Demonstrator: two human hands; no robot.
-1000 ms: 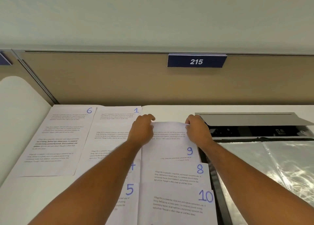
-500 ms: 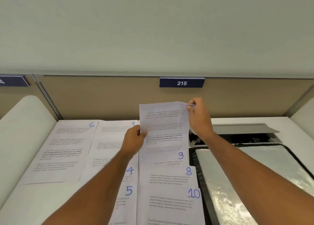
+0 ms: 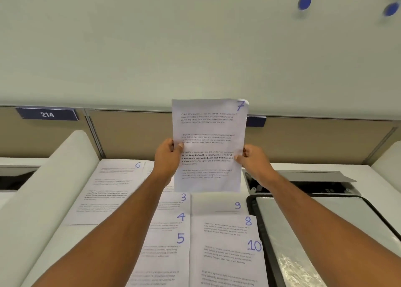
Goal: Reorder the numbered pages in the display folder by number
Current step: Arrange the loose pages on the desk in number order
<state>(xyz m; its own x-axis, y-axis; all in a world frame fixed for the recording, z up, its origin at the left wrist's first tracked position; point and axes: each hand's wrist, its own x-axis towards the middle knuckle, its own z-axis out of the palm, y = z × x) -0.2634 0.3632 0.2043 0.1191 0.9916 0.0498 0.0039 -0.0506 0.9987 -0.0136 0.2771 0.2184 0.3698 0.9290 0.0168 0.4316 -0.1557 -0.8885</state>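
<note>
Pages 3, 4, 5, 6, 8, 9, 10 lie sorted on your table [image 3: 54, 232]; both hands grip page 7 [image 3: 209, 145]; the folder [image 3: 325, 232] looks empty, refilling probably remains.

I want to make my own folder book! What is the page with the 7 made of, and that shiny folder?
Page 7 looks like thin white paper, matte: it bends slightly between the left hand and right hand, and printed text shows on it. The folder seems to be plastic: a dark rim around a clear, glossy sleeve that glints with wrinkly reflections. Its exact plastic cannot be told.
</note>
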